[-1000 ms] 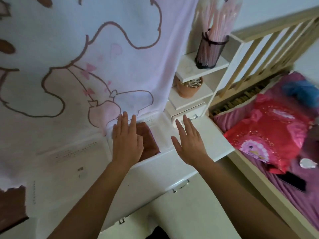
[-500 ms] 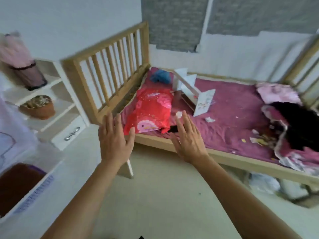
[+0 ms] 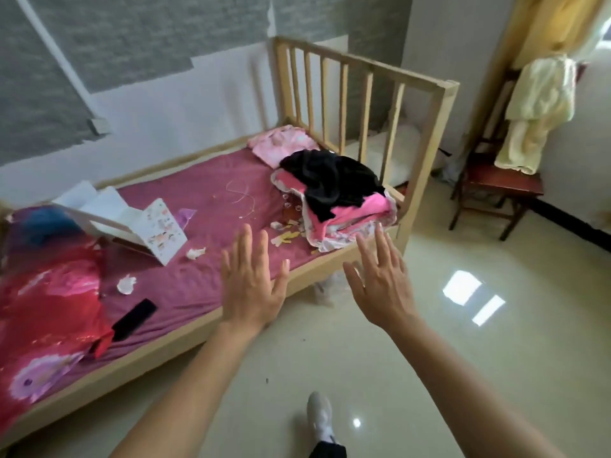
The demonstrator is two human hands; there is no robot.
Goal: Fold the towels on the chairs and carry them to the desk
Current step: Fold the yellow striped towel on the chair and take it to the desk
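Note:
A pale yellow towel [image 3: 535,114] hangs crumpled over the back of a dark wooden chair [image 3: 496,190] with a red seat, at the far right by the wall. My left hand [image 3: 253,285] and my right hand [image 3: 382,282] are both raised in front of me with fingers spread and nothing in them. They hover above the floor beside the bed's near edge, well short of the chair. The desk is out of view.
A wooden-framed bed [image 3: 363,94] with a magenta sheet fills the left and centre, strewn with a clothes pile [image 3: 330,193], a red pillow [image 3: 49,309], a phone [image 3: 134,319] and paper scraps. Glossy floor [image 3: 463,342] lies between me and the chair. My shoe [image 3: 319,416] shows below.
My view has swung right, from the desk with the folded brown towel, across the bed, to the chair with the yellow towel. Both hands stay open and empty.

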